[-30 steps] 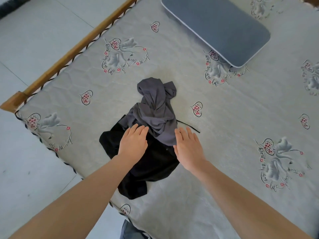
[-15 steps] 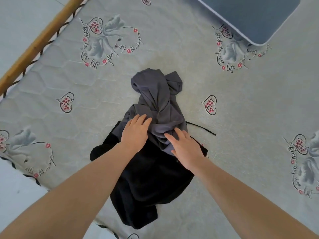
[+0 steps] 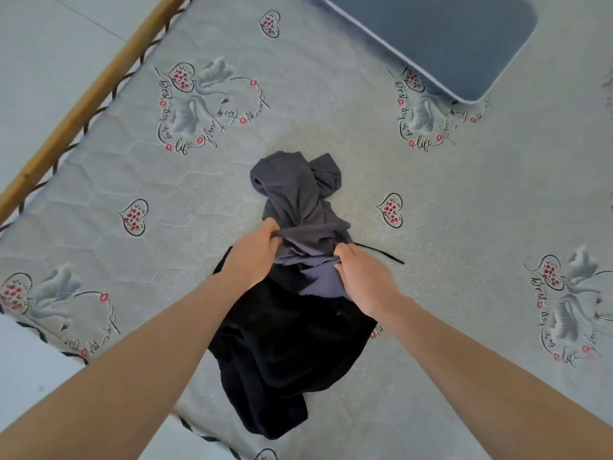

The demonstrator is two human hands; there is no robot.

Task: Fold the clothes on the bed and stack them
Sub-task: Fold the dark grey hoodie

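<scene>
A crumpled grey garment (image 3: 298, 200) lies in the middle of the bed, its near end draped over a crumpled black garment (image 3: 282, 346). My left hand (image 3: 253, 257) grips the grey garment's near left edge with curled fingers. My right hand (image 3: 363, 277) pinches its near right edge, lifting a fold off the black cloth. A thin black cord (image 3: 381, 254) sticks out to the right from under the pile.
The mattress (image 3: 464, 227) is pale grey with printed hearts and swans. A blue-grey pillow (image 3: 447, 38) lies at the far right. The wooden bed rail (image 3: 86, 104) runs along the left edge, with tiled floor (image 3: 49, 44) beyond it.
Both hands went from flat on the pile to gripping the grey garment's near edge. The view has moved in closer over the clothes.
</scene>
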